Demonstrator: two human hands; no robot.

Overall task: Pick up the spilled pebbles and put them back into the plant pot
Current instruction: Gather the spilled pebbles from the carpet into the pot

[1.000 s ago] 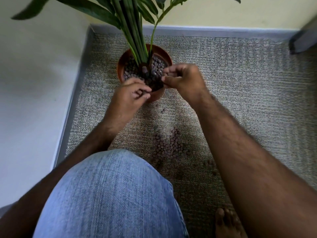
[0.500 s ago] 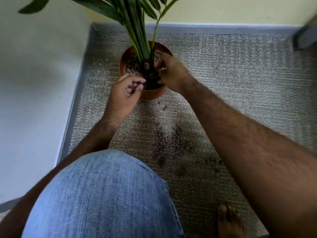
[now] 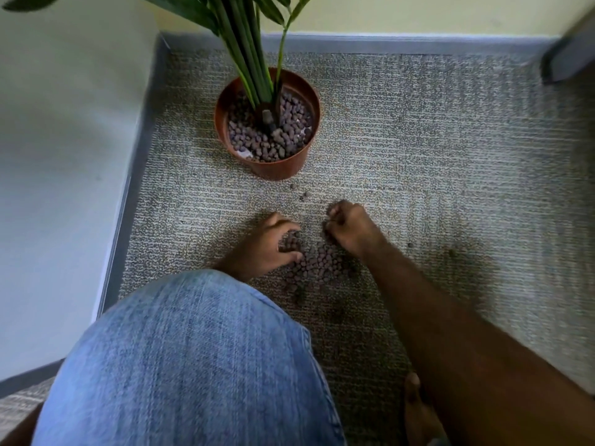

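Grip, left hand (image 3: 269,249): fingers curled like a rake over the pot-side edge of the pebble pile, closing on a cluster of pebbles against the carpet.
Grip, right hand (image 3: 349,228): clenched into a loose fist at the pile's other side; it probably holds a few pebbles, but the fist hides them, so I cannot tell for sure.
Spilled pebbles (image 3: 318,265): one dense pile on the carpet (image 3: 434,156), on the person's side of the plant pot (image 3: 267,123) and well apart from it; three strays (image 3: 302,193) lie just beside the pot's base, and a couple more lie out past the right forearm.
Plant pot: upright, terracotta-coloured, already well filled with the same pebbles around the green stems (image 3: 254,75).
Handling: the pebbles look small, rounded, light and hard, so they should neither crush nor deform; my guess is they roll and slip out between fingers easily.
Where to take hold: scoop from the pile's edges inward with cupped fingers, palm sealing underneath; pinch the strays singly.
Risk: the looped carpet may snag pebbles, and a loose fist could shed them on the way to the pot.
Nearby: denim-clad knee (image 3: 193,365) just beside the pile, and a bare foot (image 3: 415,410).
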